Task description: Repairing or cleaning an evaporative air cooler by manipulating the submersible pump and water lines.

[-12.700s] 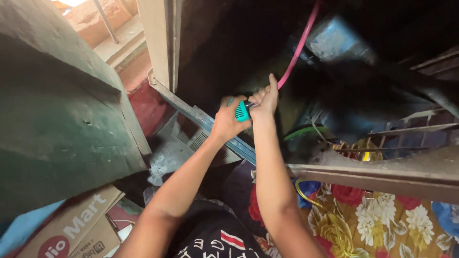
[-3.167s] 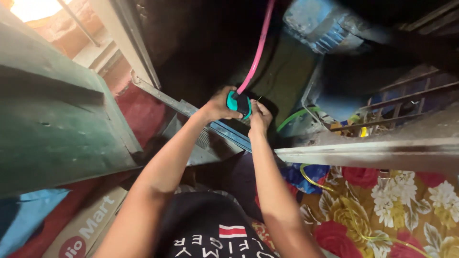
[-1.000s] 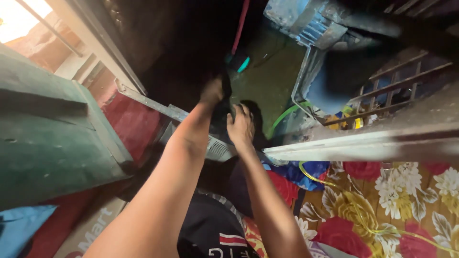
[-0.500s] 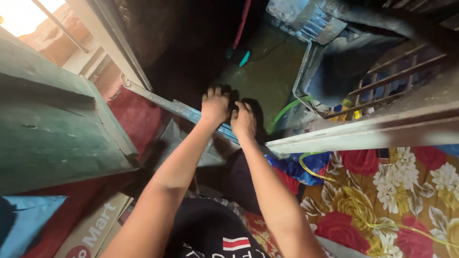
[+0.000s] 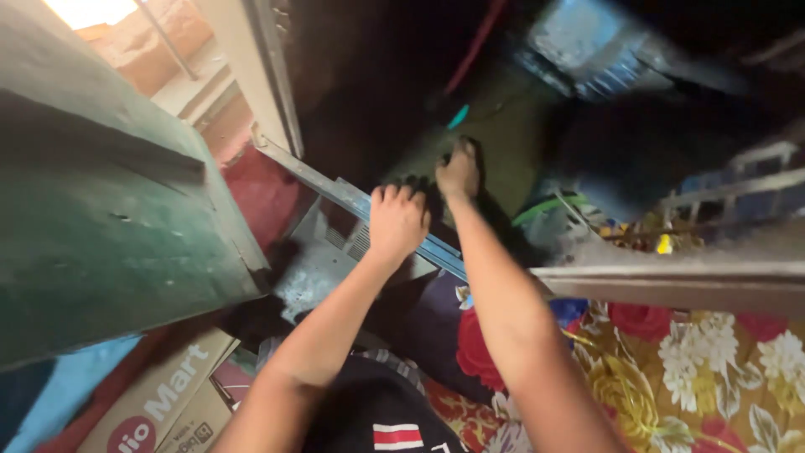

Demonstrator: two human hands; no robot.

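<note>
your left hand (image 5: pixel 397 220) sits curled with its fingers folded over the edge of the long pale metal rail (image 5: pixel 335 191) that runs slantwise below the dark opening, and a lump of dark black cloth (image 5: pixel 423 191) lies just past its knuckles, touching them on the side toward your other hand. your right hand (image 5: pixel 459 170) is a little farther out and higher, fingers bunched together and closed on the same dark cloth, though the blur keeps you from seeing exactly how the fingertips meet. the two hands are near each other, the cloth between them.

beyond your right hand, well apart from it, a small teal piece (image 5: pixel 458 116) hangs at the end of a pink cord (image 5: pixel 475 46) in the dark space. to the outside of your left hand stands the green painted metal door panel (image 5: pixel 92 226). under your right forearm spreads a red and yellow flowered fabric (image 5: pixel 688 369), and below your left elbow lies a brown cardboard box (image 5: pixel 159 403).
</note>
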